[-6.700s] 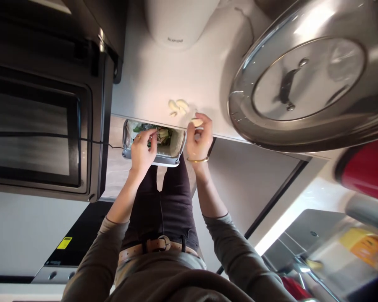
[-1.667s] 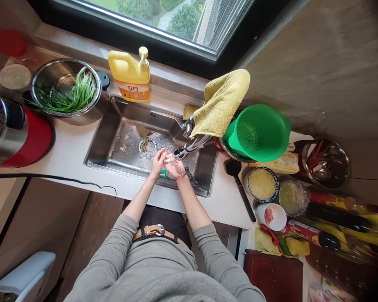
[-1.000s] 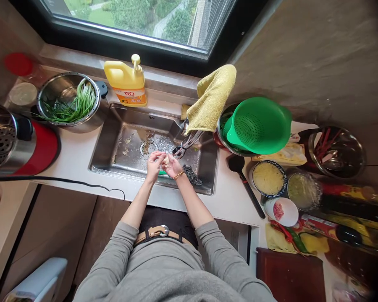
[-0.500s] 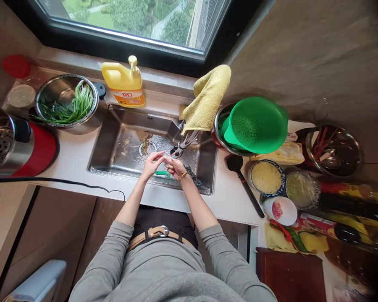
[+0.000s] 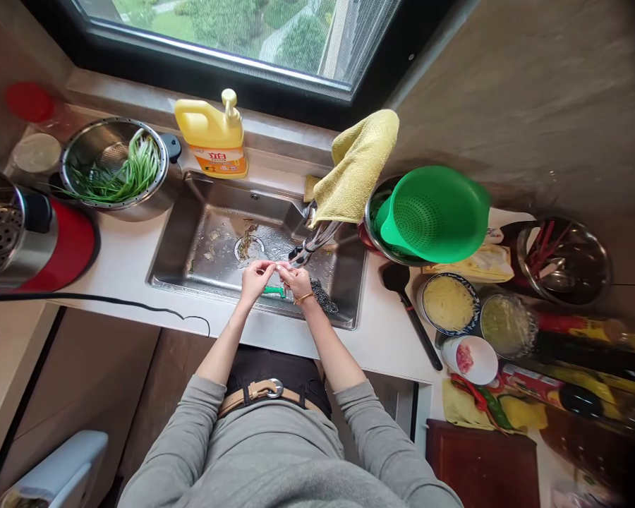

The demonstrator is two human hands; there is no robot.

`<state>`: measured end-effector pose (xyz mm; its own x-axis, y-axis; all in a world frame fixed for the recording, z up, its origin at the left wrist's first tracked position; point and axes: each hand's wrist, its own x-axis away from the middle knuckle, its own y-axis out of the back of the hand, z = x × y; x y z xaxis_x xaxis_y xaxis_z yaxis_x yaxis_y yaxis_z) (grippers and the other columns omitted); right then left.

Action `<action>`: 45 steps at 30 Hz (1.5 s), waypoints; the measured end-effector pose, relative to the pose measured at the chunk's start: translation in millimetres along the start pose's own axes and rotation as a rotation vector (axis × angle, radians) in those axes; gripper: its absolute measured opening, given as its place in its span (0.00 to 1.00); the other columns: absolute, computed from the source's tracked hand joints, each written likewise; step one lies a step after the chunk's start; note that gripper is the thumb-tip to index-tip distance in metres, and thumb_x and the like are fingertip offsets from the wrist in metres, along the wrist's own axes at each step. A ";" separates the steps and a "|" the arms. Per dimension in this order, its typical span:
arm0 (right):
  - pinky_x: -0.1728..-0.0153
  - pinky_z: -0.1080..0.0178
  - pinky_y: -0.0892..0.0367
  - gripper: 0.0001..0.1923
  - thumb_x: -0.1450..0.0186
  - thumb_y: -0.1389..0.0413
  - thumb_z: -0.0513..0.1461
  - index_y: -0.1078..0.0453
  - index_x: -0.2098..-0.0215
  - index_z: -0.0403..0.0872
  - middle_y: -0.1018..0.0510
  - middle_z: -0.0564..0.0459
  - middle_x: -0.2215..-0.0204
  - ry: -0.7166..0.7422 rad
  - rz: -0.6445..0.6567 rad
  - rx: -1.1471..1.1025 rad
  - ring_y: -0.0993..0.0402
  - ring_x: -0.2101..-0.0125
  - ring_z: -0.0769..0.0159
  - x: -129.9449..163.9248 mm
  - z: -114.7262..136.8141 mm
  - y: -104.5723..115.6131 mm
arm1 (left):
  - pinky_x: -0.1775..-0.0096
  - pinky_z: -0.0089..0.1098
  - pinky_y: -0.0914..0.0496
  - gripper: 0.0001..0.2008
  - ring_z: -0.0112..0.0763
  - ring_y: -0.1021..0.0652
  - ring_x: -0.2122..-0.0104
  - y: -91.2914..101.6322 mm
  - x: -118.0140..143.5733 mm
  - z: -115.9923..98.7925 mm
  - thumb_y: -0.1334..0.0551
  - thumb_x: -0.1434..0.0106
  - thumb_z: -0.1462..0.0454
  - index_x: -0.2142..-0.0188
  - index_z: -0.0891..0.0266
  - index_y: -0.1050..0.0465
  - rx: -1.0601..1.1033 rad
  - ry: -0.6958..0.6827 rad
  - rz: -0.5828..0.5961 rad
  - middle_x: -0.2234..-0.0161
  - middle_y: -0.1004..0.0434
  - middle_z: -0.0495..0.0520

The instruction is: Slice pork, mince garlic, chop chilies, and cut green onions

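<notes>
**Rinsing small pale pieces under the tap**

Both hands met over the sink, just below the spout of the faucet. The left hand and the right hand were cupped toward each other with fingertips touching, and something small and pale, probably peeled garlic, sat pinched between them; the view was too distant to tell how many pieces or how firmly either hand gripped. A gold bangle ringed the right wrist.

To do this step well, the pieces wanted to be kept directly under the spout and over the basin, with the fingers closed enough that nothing slipped toward the open drain, which already held scraps. Rolling them between the fingertips seemed a better way to loosen clinging skin than squeezing. A green item and a dark scouring pad lay in the basin right under the hands, so a dropped clove would likely have landed among them.

The yellow cloth draped over the faucet hung near the wrists. The detergent bottle stood behind the sink, and a steel colander of green beans sat on the counter to the left, well apart.
</notes>
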<state>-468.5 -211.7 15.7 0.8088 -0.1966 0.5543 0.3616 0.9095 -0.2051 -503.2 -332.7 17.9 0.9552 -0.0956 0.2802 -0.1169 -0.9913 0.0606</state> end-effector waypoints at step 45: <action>0.72 0.64 0.35 0.12 0.48 0.41 0.46 0.23 0.73 0.46 0.22 0.52 0.77 0.403 -0.249 0.410 0.30 0.76 0.66 0.1 -15.7 16.8 | 0.73 0.26 0.35 0.09 0.24 0.29 0.78 -12.8 -4.9 -12.9 0.38 0.48 0.60 0.78 0.64 0.27 -0.336 -0.099 0.130 0.80 0.26 0.49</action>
<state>-455.0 -202.2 -0.3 0.8633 -0.4710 0.1812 0.4192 0.8692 0.2621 -510.0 -318.3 28.1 0.9462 -0.2436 0.2131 -0.3063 -0.8868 0.3462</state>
